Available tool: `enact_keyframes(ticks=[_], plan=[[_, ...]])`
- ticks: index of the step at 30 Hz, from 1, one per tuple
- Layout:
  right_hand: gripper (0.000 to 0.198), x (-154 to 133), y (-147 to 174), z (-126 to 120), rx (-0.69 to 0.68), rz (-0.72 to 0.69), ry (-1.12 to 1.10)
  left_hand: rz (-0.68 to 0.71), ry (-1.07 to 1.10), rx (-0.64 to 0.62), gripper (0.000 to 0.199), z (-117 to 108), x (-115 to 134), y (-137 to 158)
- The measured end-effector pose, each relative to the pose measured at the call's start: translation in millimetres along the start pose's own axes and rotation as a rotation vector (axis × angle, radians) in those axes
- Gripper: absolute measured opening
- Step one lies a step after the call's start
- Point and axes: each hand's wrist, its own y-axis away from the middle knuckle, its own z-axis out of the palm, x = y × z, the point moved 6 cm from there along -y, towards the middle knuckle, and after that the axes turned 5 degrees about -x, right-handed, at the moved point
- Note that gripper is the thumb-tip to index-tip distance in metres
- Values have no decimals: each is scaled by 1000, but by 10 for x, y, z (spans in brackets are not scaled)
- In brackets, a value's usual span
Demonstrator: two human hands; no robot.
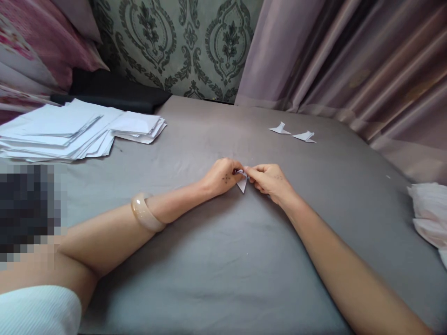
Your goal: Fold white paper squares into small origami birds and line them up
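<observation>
Between my two hands is a small folded piece of white paper (243, 184), with one pointed corner hanging down. My left hand (225, 177) pinches it from the left, a pale bangle (146, 214) round that forearm. From the right, my right hand (268, 180) grips the upper part of the same paper with thumb and fingers. The fingertips of both hands nearly meet and hide much of the folds. Farther back on the grey sheet lie two folded paper figures (280, 128) (305, 136) with pointed ends.
A spread stack of white paper sheets (59, 132) lies at the left, a smaller pile (139, 125) beside it. Behind is a black folded item (118, 88). A crumpled white bag-like thing (429, 209) sits at the right edge. Purple curtains (314, 51) hang along the right.
</observation>
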Motion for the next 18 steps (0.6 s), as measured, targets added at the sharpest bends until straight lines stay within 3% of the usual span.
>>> enact_keyframes(ticks=[11,18], plan=[[21,-15,25,-23,-13,33,-46,-6,35,-12,20,9,-28,-5],[21,72,-35,7,-113,57,-208,-10,59,-4,19,6,-36,2]])
